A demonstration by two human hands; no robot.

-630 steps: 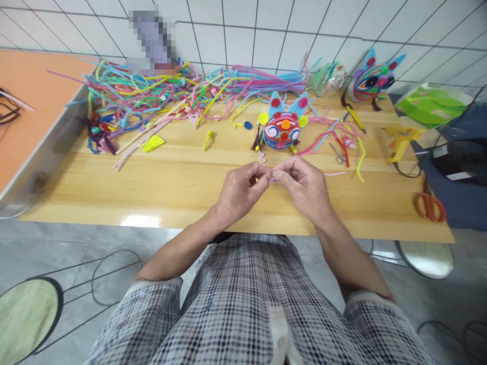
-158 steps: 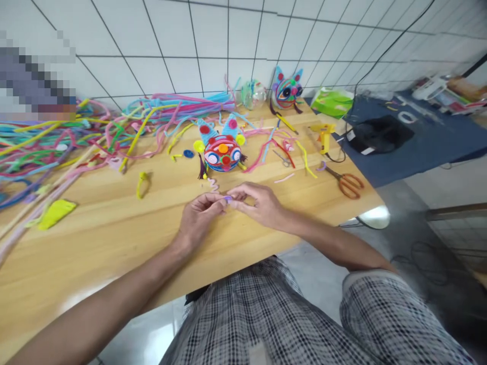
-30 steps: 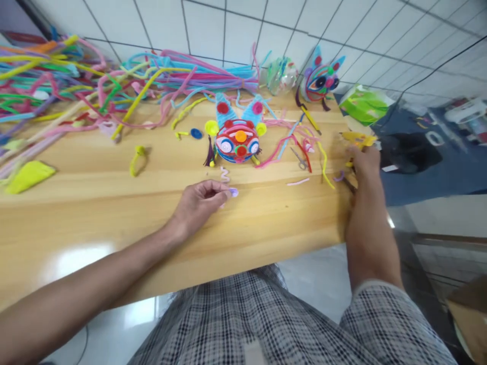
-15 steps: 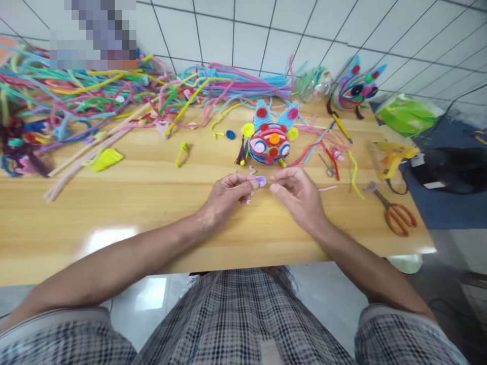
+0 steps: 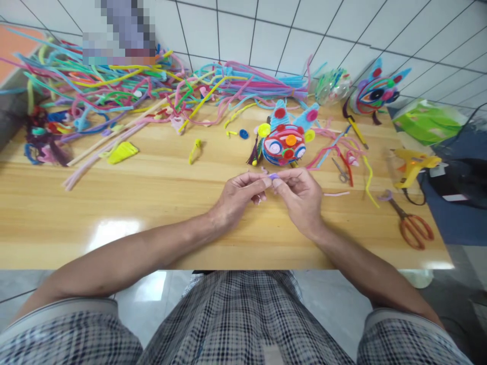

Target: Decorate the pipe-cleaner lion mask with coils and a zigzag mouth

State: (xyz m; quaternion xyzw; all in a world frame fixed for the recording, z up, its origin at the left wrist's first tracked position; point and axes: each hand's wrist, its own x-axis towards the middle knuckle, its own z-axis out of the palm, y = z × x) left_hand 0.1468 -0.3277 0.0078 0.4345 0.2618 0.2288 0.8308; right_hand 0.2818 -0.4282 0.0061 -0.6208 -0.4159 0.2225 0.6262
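Note:
A small purple coil, seemingly of pipe cleaner [image 5: 273, 176], is pinched between the fingertips of both hands. My left hand [image 5: 243, 195] grips it from the left, thumb against forefinger. From the right, my right hand [image 5: 302, 197] closes thumb and fingers on its other edge. The fingertips cover much of the coil. Just beyond them stands a colourful animal head of wound pipe cleaners [image 5: 284, 144], with blue ears, round eyes, yellow discs and a dark tassel.
Tangled pipe cleaners [image 5: 114, 83] fill the back left. To the right lie orange-handled scissors [image 5: 416, 231], a yellow glue gun [image 5: 414, 165], small scissors [image 5: 340, 171] and a yellow cutter [image 5: 357, 133]. A second animal head [image 5: 375, 95] and a clear ball [image 5: 333, 86] stand behind.
My right hand has come in to meet the left and now pinches the purple coil as well. The camera's view has shifted, so the table's contents appear farther right.

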